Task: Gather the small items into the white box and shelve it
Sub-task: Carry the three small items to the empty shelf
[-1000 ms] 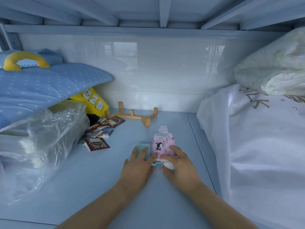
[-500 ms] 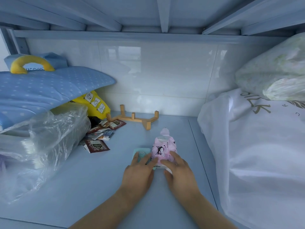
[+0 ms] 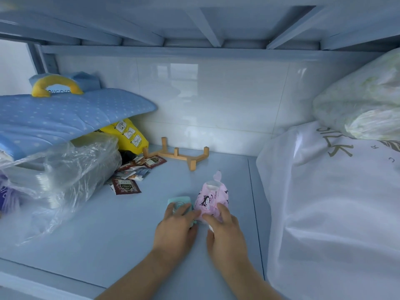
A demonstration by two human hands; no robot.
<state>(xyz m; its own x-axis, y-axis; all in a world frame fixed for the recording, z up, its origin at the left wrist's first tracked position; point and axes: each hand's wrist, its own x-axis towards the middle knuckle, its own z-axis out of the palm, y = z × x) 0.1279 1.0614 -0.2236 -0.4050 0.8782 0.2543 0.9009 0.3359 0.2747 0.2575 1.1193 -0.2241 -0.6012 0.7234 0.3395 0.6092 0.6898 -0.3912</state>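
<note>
A pink cartoon-print packet [image 3: 211, 198] lies on the blue shelf [image 3: 108, 234] near the middle. A small teal case [image 3: 179, 201] lies just left of it. My left hand [image 3: 176, 228] rests flat on the teal case, fingers spread over its near half. My right hand [image 3: 223, 230] lies with its fingers on the packet's near end, and a small white thing shows under the palm. Several dark red tea sachets [image 3: 134, 176] are scattered further left. No white box is in view.
A clear plastic bag of stacked lids [image 3: 58, 176] sits left, under a blue dotted pad [image 3: 65, 118] and beside a yellow packet [image 3: 127, 135]. A wooden rack [image 3: 177, 154] stands by the tiled back wall. Large white bags [image 3: 335, 202] fill the right side.
Both hands have stayed on the teal case and pink packet, drawing slightly closer together. The view has shifted a little.
</note>
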